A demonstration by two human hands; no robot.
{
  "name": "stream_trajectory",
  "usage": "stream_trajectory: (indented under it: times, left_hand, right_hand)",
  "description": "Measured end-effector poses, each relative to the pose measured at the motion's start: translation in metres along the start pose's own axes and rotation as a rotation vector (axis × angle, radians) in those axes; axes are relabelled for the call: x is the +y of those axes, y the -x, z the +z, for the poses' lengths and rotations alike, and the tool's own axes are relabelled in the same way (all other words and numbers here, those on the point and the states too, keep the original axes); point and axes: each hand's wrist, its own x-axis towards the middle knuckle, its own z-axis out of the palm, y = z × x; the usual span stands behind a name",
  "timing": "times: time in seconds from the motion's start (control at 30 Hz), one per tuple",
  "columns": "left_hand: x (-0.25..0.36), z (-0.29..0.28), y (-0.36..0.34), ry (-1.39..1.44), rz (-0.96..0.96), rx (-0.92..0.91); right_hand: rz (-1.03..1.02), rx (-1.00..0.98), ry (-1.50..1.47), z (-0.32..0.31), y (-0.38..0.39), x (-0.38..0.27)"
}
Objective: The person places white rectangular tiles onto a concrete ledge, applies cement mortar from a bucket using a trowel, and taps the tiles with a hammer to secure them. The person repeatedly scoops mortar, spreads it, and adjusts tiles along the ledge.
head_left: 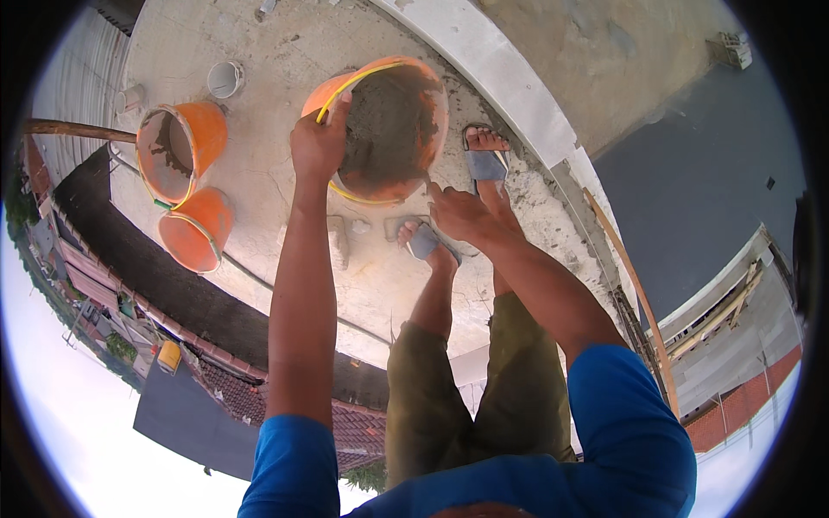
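Observation:
A wide orange bucket (pixel 438 112) with a yellow edge stands tilted on the concrete, its mouth facing me. Wet grey mortar (pixel 384 129) lies inside and smears its inner wall. My left hand (pixel 318 145) grips the bucket's left edge at the yellow band, thumb on top. Close to the lower right of the rim is my right hand (pixel 459 212), fingers curled. A small dark piece shows at its fingertips, but what it holds is hidden.
Two smaller orange buckets, one mortar-stained (pixel 207 134) and one lower down (pixel 211 220), stand at left beside a white pot (pixel 225 78). A wooden pole (pixel 82 129) reaches the upper one. A pale ledge (pixel 509 73) curves along the right. My sandalled feet are close below the big bucket.

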Motion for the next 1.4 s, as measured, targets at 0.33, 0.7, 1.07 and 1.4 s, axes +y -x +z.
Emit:
stream_trajectory:
  times: [0.33, 0.7, 1.07, 1.4]
  left_hand:
    - [-0.031, -0.009, -0.003, 0.095, 0.006, 0.068]
    - [-0.053, -0.021, -0.021, 0.136, -0.079, -0.002]
    - [-0.023, -0.012, -0.002, 0.109, -0.121, -0.024]
    - [0.007, 0.014, 0.012, -0.015, -0.14, 0.018]
  right_hand:
    - [-0.158, -0.143, -0.186, -0.004, -0.043, -0.032]
    - [0.054, -0.67, -1.299, -0.091, 0.001, -0.004]
    - [0.304, 0.238, -1.334, -0.265, 0.104, 0.246]
    - [0.611, 0.918, -0.831, -0.243, -0.006, 0.343]
